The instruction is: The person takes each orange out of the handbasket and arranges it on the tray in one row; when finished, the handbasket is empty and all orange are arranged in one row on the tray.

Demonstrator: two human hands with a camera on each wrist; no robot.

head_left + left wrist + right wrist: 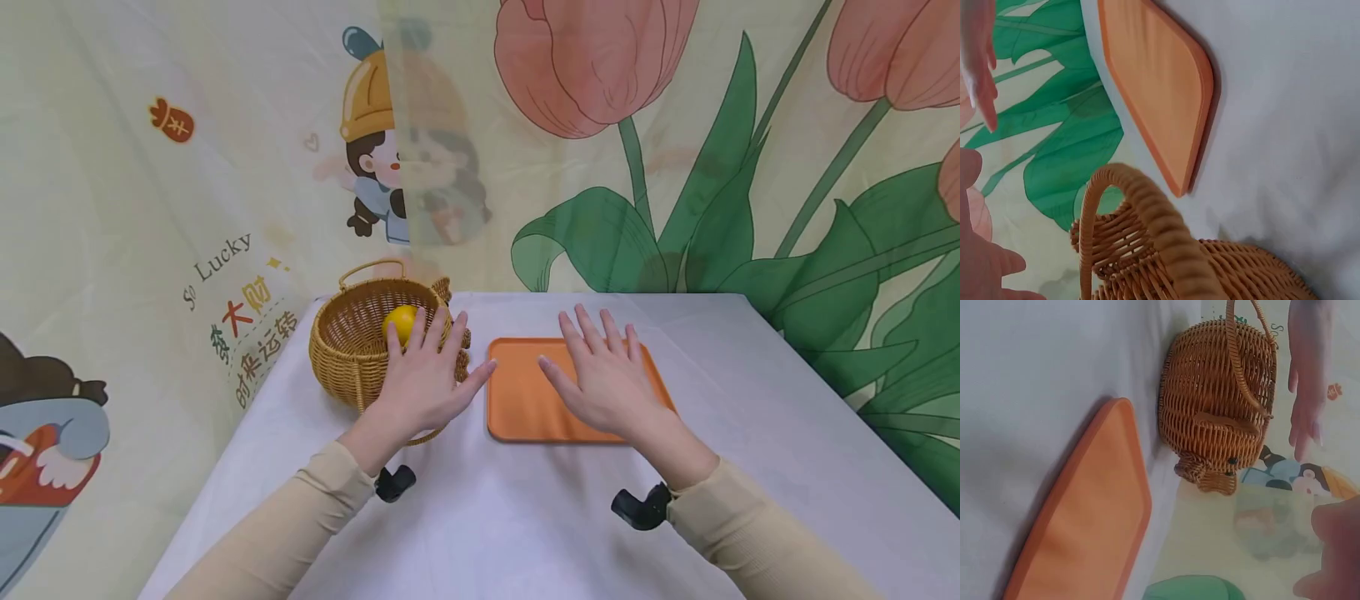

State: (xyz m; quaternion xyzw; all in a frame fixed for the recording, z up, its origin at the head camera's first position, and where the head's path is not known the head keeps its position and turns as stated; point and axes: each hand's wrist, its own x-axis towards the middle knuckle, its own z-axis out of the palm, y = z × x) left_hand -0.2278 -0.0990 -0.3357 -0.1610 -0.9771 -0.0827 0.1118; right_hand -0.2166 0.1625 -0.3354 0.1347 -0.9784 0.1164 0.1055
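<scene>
My left hand (425,379) hovers with spread fingers over the near right side of a brown wicker basket (337,367), holding nothing. Inside the basket lies a round yellow fruit (399,322), partly hidden behind that hand's fingers; its exact kind I cannot tell. Fingers also spread, my right hand (606,379) is held above an orange rectangular tray (517,400) and covers part of its right side. The left wrist view shows the basket's arched handle (1154,212) close up, below the fingers. From the right wrist, the basket's woven side (1210,394) stands beyond the tray (1094,512).
A white cloth covers the table (510,517). Behind it hangs a backdrop (450,167) printed with tulips and cartoon figures. Black camera mounts (641,507) sit under both wrists. The basket stands left of the tray, near the table's left edge.
</scene>
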